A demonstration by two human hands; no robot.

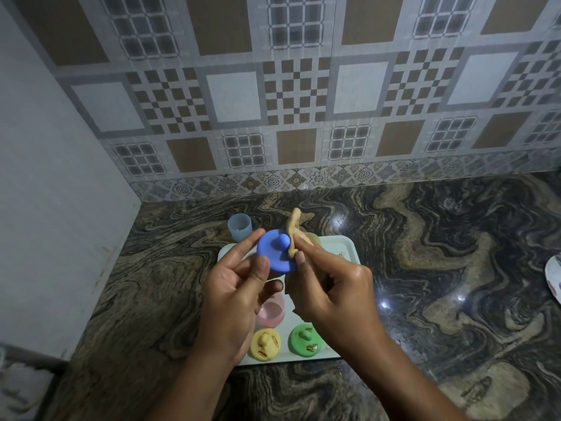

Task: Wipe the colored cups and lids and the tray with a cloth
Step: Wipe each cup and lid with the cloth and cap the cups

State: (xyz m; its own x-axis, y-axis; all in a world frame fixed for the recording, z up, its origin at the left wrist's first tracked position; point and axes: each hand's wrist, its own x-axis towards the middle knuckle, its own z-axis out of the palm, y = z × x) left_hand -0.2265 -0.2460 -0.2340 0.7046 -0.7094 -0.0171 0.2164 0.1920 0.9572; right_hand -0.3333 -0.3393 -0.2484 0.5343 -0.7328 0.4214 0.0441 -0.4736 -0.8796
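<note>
My left hand (pixel 239 287) holds a blue lid (pixel 274 253) with a knob above the white tray (pixel 349 247). My right hand (pixel 328 287) pinches a beige cloth (pixel 294 229) and presses it against the lid's right edge. On the tray under my hands stand a pink cup (pixel 271 311), a yellow lid (pixel 265 344) and a green lid (pixel 305 340), both lids smeared with brown bits. A light blue cup (pixel 239 226) stands on the counter behind the tray's far left corner. Part of the tray is hidden by my hands.
The dark marbled counter (pixel 440 268) runs to a patterned tiled wall (pixel 288 101) at the back and a plain wall (pixel 54 177) on the left. A white plate edge (pixel 554 278) shows at the far right.
</note>
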